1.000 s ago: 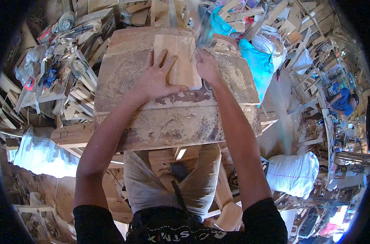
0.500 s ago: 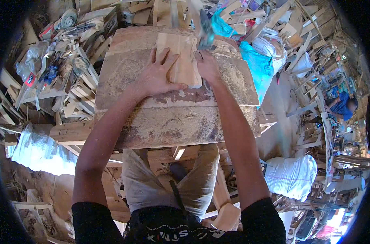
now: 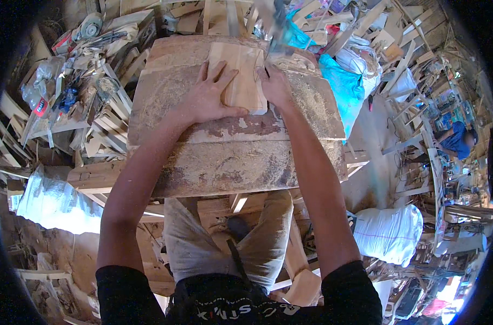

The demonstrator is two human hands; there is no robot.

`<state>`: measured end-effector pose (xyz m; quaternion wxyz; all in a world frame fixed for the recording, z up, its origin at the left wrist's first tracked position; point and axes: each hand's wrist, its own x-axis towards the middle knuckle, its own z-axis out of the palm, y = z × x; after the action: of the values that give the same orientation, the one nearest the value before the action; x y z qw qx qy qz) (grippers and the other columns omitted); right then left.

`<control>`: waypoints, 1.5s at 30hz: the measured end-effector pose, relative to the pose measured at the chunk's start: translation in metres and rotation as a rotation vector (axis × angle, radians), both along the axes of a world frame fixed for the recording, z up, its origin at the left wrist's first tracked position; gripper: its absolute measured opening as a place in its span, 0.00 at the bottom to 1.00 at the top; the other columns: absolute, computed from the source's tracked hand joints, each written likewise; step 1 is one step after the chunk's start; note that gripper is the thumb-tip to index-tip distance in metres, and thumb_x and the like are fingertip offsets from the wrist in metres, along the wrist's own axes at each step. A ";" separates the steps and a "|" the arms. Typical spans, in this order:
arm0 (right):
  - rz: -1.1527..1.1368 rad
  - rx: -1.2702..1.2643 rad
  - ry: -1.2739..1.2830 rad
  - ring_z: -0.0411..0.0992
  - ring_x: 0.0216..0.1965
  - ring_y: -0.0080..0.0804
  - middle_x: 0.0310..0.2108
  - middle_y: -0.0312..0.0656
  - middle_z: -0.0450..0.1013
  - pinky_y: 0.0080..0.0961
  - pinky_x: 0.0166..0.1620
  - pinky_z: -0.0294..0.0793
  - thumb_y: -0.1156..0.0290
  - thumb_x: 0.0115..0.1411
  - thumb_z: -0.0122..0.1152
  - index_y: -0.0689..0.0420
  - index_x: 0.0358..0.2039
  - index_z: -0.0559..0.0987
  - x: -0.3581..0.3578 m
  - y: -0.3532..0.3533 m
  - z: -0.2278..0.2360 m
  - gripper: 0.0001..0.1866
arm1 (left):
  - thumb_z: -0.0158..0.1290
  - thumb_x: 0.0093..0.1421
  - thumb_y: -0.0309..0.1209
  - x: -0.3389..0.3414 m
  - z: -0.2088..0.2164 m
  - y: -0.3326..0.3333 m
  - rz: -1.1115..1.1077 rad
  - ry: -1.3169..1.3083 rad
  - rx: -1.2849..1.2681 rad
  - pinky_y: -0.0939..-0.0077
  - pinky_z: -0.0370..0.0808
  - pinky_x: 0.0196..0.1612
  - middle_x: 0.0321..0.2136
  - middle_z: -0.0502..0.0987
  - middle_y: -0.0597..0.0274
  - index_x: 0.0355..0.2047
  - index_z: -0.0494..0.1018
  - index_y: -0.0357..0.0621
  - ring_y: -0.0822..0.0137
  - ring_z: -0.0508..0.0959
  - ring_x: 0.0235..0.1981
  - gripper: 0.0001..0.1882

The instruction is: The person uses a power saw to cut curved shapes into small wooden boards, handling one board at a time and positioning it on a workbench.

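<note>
A pale wooden board (image 3: 240,81) lies flat on the dusty wooden worktable (image 3: 224,173). My left hand (image 3: 211,97) rests on the board's left side, fingers spread and thumb stretched along its near end. At the right edge, my right hand (image 3: 277,89) grips the board, its thumb on top and the other fingers partly hidden. Just beyond that hand, a blurred bluish upright thing (image 3: 278,40) rises past the table's far side; its kind cannot be made out.
Sawdust covers much of the tabletop. Wood offcuts (image 3: 113,38) are heaped at the left, near a plastic bottle (image 3: 35,97). A bright blue sack (image 3: 344,86) stands against the table's right side, and a white sack (image 3: 390,233) lies nearer. A person (image 3: 458,141) is far right.
The board has slid slightly away from me, with both hands keeping their hold on it. The rest of the scene looks almost the same.
</note>
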<state>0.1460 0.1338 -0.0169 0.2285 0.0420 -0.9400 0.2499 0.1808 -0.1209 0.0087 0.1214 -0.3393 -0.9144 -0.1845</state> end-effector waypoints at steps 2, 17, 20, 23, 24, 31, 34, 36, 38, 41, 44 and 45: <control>-0.014 0.011 0.000 0.72 0.58 0.60 0.54 0.60 0.75 0.52 0.64 0.66 0.55 0.70 0.51 0.62 0.52 0.78 -0.002 0.001 -0.002 0.23 | 0.61 0.46 0.74 0.001 0.004 0.001 -0.002 -0.012 -0.013 0.35 0.51 0.73 0.74 0.51 0.43 0.73 0.59 0.56 0.24 0.45 0.73 0.60; -0.054 0.019 -0.049 0.69 0.61 0.59 0.59 0.61 0.72 0.51 0.66 0.64 0.52 0.71 0.48 0.63 0.57 0.76 -0.003 0.000 0.003 0.27 | 0.61 0.46 0.74 -0.007 0.011 -0.001 -0.021 -0.037 -0.045 0.37 0.50 0.74 0.75 0.50 0.45 0.73 0.58 0.57 0.26 0.44 0.73 0.60; -0.080 0.036 -0.147 0.70 0.60 0.60 0.57 0.62 0.73 0.52 0.65 0.64 0.53 0.71 0.48 0.63 0.54 0.77 -0.004 -0.003 0.006 0.26 | 0.60 0.47 0.75 -0.004 0.016 -0.003 -0.015 -0.055 -0.063 0.40 0.50 0.75 0.73 0.52 0.38 0.73 0.58 0.51 0.28 0.44 0.74 0.61; -0.071 -0.011 -0.163 0.71 0.59 0.61 0.56 0.63 0.74 0.53 0.65 0.65 0.53 0.71 0.48 0.63 0.53 0.78 -0.004 -0.007 0.008 0.25 | 0.60 0.47 0.75 -0.007 0.013 -0.004 -0.010 -0.039 -0.078 0.40 0.51 0.75 0.74 0.52 0.40 0.73 0.59 0.51 0.28 0.44 0.74 0.61; -0.060 -0.003 -0.138 0.70 0.59 0.61 0.57 0.63 0.73 0.53 0.65 0.65 0.54 0.70 0.48 0.62 0.54 0.77 -0.006 -0.005 0.007 0.25 | 0.60 0.47 0.75 -0.009 0.014 -0.004 -0.013 -0.027 -0.084 0.41 0.52 0.74 0.74 0.51 0.40 0.73 0.59 0.51 0.28 0.44 0.74 0.61; -0.040 -0.005 -0.101 0.68 0.63 0.59 0.61 0.61 0.71 0.52 0.66 0.64 0.55 0.70 0.50 0.62 0.67 0.68 -0.003 -0.005 0.008 0.31 | 0.59 0.46 0.76 -0.008 0.018 -0.004 0.002 -0.082 -0.099 0.45 0.51 0.75 0.75 0.49 0.40 0.73 0.59 0.50 0.31 0.44 0.75 0.62; -0.058 0.017 -0.084 0.68 0.63 0.59 0.62 0.60 0.70 0.52 0.66 0.63 0.54 0.70 0.50 0.63 0.67 0.67 -0.003 -0.005 0.010 0.32 | 0.59 0.47 0.75 -0.011 0.020 -0.002 -0.023 -0.067 -0.103 0.46 0.50 0.76 0.75 0.49 0.39 0.73 0.58 0.49 0.31 0.44 0.75 0.62; -0.067 0.010 -0.092 0.69 0.62 0.59 0.59 0.60 0.72 0.52 0.66 0.63 0.52 0.71 0.49 0.64 0.64 0.70 -0.001 -0.006 0.012 0.31 | 0.58 0.47 0.75 -0.014 0.018 -0.002 -0.032 -0.036 -0.114 0.46 0.50 0.76 0.74 0.49 0.39 0.73 0.58 0.49 0.31 0.44 0.75 0.62; -0.080 0.018 -0.132 0.71 0.60 0.60 0.57 0.61 0.74 0.53 0.66 0.64 0.50 0.71 0.48 0.64 0.60 0.74 0.001 -0.011 0.015 0.31 | 0.58 0.48 0.75 -0.016 0.015 -0.004 -0.042 -0.021 -0.123 0.46 0.49 0.76 0.74 0.49 0.39 0.73 0.57 0.49 0.31 0.44 0.75 0.62; -0.128 0.034 -0.190 0.73 0.57 0.61 0.52 0.61 0.77 0.54 0.65 0.65 0.48 0.70 0.47 0.63 0.53 0.79 0.004 -0.018 0.023 0.30 | 0.58 0.48 0.75 -0.020 0.013 -0.007 -0.054 -0.009 -0.124 0.45 0.49 0.76 0.74 0.50 0.38 0.74 0.57 0.50 0.30 0.44 0.74 0.61; -0.156 0.036 -0.116 0.75 0.53 0.63 0.49 0.63 0.77 0.55 0.60 0.69 0.46 0.70 0.48 0.61 0.49 0.80 -0.006 -0.011 0.014 0.29 | 0.59 0.48 0.75 -0.022 0.013 -0.003 -0.040 -0.009 -0.107 0.44 0.50 0.75 0.74 0.51 0.39 0.74 0.57 0.53 0.28 0.44 0.74 0.61; -0.136 0.051 -0.054 0.75 0.51 0.64 0.48 0.64 0.77 0.55 0.57 0.71 0.46 0.70 0.50 0.62 0.50 0.79 -0.011 -0.007 0.009 0.29 | 0.59 0.48 0.74 -0.021 0.014 -0.002 -0.037 -0.019 -0.106 0.44 0.51 0.75 0.74 0.52 0.40 0.73 0.58 0.53 0.27 0.44 0.74 0.60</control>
<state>0.1354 0.1266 -0.0077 0.2185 -0.0229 -0.9525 0.2107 0.1599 -0.1227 0.0227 0.0910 -0.3603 -0.9176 -0.1412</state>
